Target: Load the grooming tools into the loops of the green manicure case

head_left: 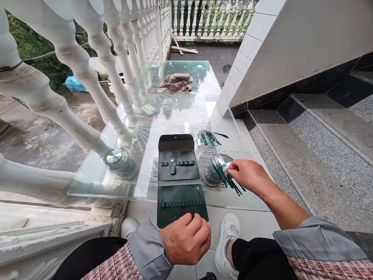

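A dark green folding manicure case (180, 190) lies unfolded on the glass table, with rows of elastic loops and a snap strap. One small slim metal tool (198, 191) sits at the right of its lower panel. My left hand (189, 237) is closed over the case's near edge; its fingertips are hidden. To the right, my right hand (252, 175) pinches at a loose pile of thin green manicure tools (224, 175) near the table's corner. Which tool its fingers hold is unclear. Farther back lies a group of green nail clippers and scissors (210, 138).
The glass table (189, 111) stands between a white balustrade (96, 58) and stone steps (291, 128). On it are a crumpled brown cloth (177, 83) and a small box (149, 109). My white shoes (229, 241) are below the near edge.
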A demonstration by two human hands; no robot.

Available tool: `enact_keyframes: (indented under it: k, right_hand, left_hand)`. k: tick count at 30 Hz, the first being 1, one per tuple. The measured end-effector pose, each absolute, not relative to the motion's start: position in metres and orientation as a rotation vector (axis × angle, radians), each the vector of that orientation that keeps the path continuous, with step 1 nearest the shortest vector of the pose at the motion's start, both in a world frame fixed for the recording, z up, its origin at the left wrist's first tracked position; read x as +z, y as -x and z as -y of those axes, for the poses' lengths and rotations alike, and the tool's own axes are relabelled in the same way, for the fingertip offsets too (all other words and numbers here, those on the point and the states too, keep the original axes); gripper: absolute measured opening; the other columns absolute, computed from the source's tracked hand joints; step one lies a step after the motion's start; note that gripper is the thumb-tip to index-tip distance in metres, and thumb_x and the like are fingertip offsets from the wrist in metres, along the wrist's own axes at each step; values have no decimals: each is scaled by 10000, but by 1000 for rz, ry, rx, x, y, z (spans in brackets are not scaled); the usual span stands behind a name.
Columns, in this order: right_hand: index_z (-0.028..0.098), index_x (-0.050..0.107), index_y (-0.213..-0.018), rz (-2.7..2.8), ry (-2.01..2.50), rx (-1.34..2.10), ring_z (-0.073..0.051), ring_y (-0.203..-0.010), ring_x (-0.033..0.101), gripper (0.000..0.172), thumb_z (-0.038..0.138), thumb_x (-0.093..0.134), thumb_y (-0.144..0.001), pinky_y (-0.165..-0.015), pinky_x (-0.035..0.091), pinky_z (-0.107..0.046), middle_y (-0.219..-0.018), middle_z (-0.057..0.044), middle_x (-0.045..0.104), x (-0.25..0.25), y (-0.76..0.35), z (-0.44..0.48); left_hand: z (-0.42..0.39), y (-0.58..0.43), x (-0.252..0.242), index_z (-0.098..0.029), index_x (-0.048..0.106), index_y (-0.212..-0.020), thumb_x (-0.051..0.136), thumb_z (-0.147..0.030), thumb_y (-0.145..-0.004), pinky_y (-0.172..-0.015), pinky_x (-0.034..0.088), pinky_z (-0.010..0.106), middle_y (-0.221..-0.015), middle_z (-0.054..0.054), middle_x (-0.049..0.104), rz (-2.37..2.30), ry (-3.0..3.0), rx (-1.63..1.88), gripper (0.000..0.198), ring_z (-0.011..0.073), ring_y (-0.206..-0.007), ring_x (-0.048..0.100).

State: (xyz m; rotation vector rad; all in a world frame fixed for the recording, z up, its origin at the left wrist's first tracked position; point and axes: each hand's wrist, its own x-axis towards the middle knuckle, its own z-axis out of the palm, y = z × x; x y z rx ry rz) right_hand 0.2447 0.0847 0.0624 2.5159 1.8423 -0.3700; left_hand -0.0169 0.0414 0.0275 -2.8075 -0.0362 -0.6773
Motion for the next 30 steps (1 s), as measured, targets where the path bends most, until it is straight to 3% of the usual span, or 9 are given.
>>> enact_keyframes:
  k: [6,12,21,30]
  right_hand:
    - [210,590,-789,-1882,-2345,-155,-190,-702,584,158,145,447,-797,-550,273,-280,-839,-74,646,65,-235,-79]
    - [195,561,-856,-1839,-2298,-142,-220,-735,602,204,87,402,-788,-558,270,-294,-831,-86,650,67,-231,-81]
    - [176,544,-899,-1853,-2242,-54,-221,-732,610,161,116,428,-804,-546,248,-299,-844,-97,644,66,-228,-80]
    - [181,525,-881,-1902,-2224,-49,-205,-686,579,202,64,399,-776,-552,239,-294,-817,-88,625,63,-233,-80]
  left_hand:
    - [-39,16,33,-87,664,-924,455,-185,-885,-590,482,296,-915,129,635,-100,2800,-654,234,205,-811,603]
    - [-38,16,33,-73,661,-921,479,-192,-879,-589,498,302,-909,138,645,-141,2800,-656,222,212,-802,624]
    - [-39,16,24,-36,610,-1076,457,-213,-889,-879,485,433,-1114,200,607,156,2751,-590,299,289,-1018,599]
    - [-41,14,22,-31,633,-1010,443,-167,-874,-874,503,420,-1029,179,643,118,2763,-655,270,281,-964,625]
